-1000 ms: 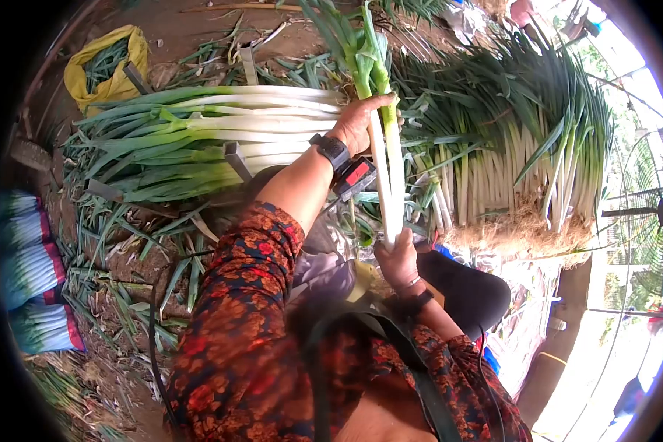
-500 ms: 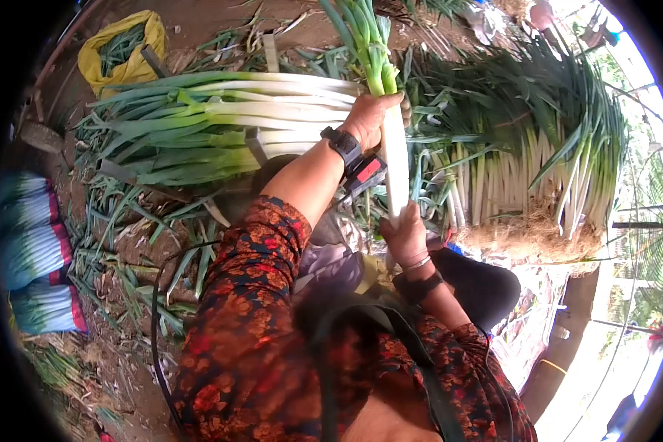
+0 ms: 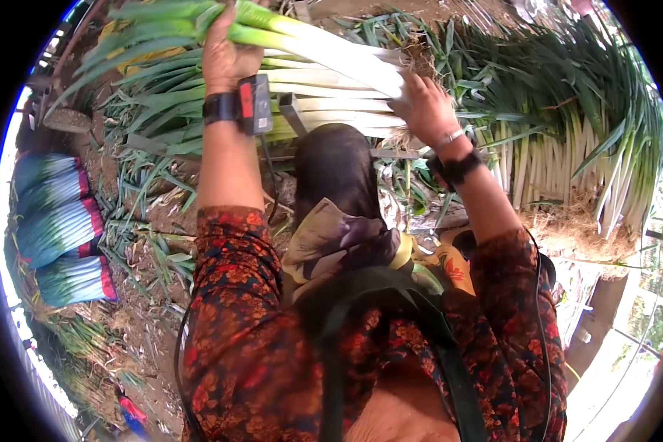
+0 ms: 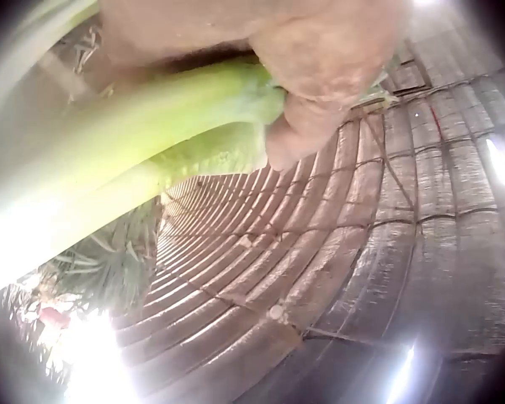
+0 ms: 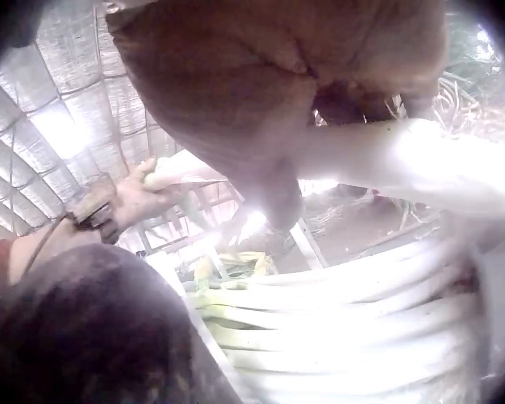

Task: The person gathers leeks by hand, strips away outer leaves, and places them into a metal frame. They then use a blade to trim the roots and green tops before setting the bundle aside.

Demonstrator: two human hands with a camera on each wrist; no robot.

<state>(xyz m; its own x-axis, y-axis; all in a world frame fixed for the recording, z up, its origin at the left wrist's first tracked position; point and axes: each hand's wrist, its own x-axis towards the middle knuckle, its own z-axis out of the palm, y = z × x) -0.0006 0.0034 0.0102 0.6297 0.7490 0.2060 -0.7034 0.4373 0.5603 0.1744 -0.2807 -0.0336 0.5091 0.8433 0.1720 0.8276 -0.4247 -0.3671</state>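
I'm apparently laying leeks [image 3: 335, 51] onto the row [image 3: 353, 105]: my left grip [image 3: 227, 57] is holding them by the green part, above it; whether my right grip [image 3: 429, 110] is closing on the white ends, I cannot tell. Aligning, then releasing, is seemingly being called for. Unlike earlier, they're now slanting crosswise.
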